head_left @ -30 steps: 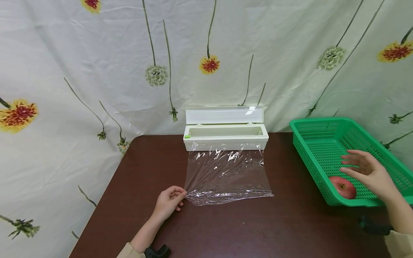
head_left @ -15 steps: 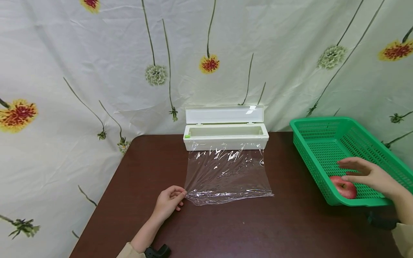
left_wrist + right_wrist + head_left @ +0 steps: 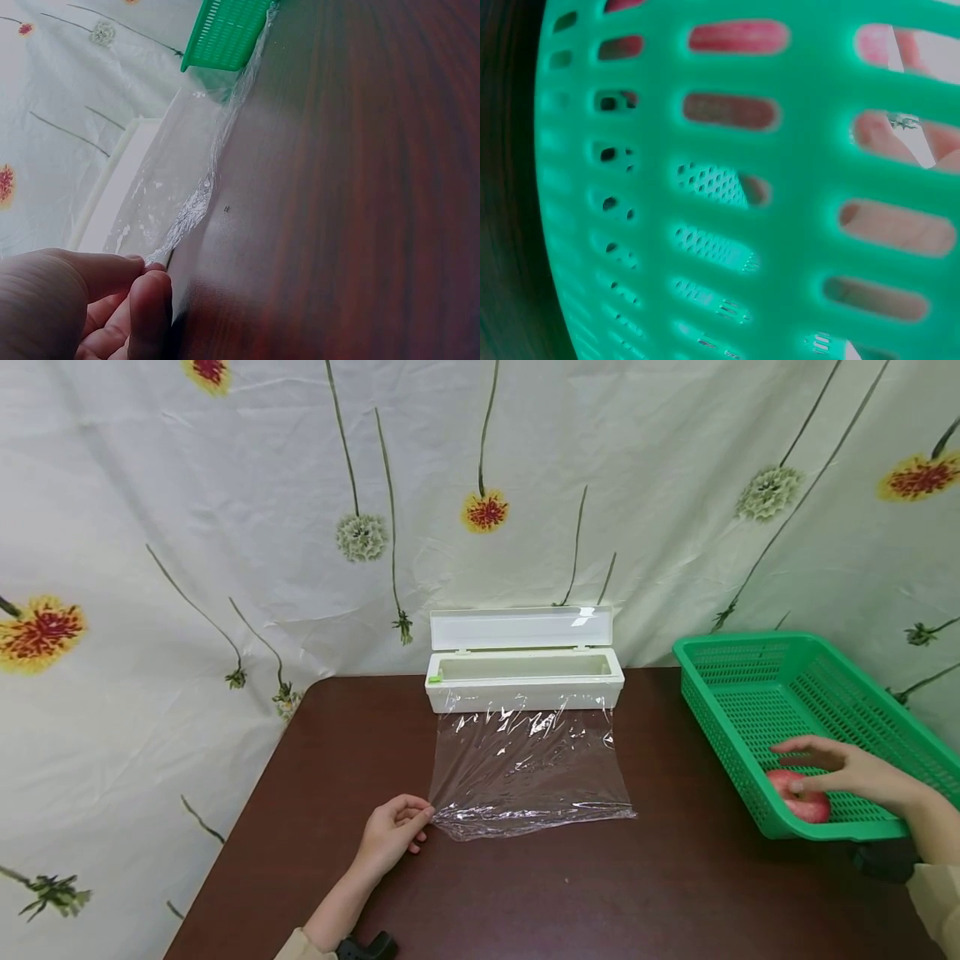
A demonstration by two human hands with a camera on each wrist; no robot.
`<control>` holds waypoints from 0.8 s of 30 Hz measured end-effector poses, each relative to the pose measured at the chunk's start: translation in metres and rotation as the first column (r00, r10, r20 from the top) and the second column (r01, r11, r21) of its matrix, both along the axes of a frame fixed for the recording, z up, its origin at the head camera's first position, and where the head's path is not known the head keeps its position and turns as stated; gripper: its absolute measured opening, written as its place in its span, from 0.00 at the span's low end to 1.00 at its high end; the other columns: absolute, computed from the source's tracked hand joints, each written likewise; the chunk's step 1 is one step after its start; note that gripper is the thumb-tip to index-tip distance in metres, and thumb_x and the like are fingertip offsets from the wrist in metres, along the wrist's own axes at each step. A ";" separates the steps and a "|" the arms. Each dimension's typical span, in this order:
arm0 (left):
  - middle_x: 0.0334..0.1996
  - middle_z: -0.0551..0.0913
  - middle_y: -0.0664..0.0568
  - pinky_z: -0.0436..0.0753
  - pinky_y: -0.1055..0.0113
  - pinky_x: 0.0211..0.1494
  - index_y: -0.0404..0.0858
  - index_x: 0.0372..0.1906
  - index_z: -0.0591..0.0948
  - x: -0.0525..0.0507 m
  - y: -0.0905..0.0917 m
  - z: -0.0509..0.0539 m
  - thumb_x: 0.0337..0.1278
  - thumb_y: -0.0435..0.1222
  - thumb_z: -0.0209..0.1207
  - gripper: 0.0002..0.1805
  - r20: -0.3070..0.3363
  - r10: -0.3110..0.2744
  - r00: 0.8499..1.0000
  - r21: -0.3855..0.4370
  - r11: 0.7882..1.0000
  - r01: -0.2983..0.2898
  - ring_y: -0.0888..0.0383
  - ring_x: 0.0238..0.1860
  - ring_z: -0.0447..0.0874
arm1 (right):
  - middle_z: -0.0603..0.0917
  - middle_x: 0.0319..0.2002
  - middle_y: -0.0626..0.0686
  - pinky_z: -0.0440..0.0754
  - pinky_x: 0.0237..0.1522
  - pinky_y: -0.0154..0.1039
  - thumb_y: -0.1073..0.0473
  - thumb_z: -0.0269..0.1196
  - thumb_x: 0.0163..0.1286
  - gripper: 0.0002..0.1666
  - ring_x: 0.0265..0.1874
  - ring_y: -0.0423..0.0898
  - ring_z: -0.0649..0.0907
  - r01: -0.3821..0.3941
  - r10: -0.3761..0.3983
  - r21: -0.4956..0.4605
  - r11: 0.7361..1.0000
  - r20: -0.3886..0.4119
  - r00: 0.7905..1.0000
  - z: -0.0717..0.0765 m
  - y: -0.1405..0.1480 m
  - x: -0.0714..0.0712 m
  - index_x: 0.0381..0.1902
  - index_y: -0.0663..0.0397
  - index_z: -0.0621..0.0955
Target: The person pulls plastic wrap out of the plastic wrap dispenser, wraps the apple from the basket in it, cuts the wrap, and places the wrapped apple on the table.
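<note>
My left hand (image 3: 392, 833) pinches the left corner of a sheet of cling film (image 3: 528, 768) between thumb and index finger. The film runs from a white cling film box (image 3: 525, 697) with its lid raised and lies stretched over the table. In the left wrist view, the film's bunched edge leads away from the thumb (image 3: 105, 274). My right hand (image 3: 862, 775) is over a red apple (image 3: 810, 807) in a green basket, fingers spread and bent above it, the thumb in front of it. Whether they touch the apple I cannot tell. The basket wall largely hides the apple in the right wrist view.
The green plastic basket (image 3: 723, 747) stands on the right of the dark brown table (image 3: 525, 897), its perforated wall rising around the apple. A flowered white cloth (image 3: 300, 485) hangs behind the table.
My right hand has come down and to the left over the apple, its thumb now in front of the fruit. The left hand and the cling film have stayed in place.
</note>
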State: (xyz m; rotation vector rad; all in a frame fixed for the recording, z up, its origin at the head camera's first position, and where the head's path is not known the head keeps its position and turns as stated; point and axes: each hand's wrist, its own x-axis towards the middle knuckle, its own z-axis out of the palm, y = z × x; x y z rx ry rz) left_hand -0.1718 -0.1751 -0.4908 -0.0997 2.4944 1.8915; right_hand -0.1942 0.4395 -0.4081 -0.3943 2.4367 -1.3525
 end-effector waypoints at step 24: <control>0.25 0.82 0.46 0.79 0.68 0.19 0.31 0.35 0.80 0.001 -0.001 0.001 0.55 0.32 0.63 0.07 -0.018 -0.022 1.000 0.010 1.000 0.022 0.57 0.19 0.77 | 0.78 0.41 0.56 0.78 0.29 0.45 0.72 0.50 0.69 0.24 0.28 0.51 0.79 -0.240 0.276 -0.182 0.953 0.209 0.938 -0.004 0.005 -0.010 0.58 0.43 0.71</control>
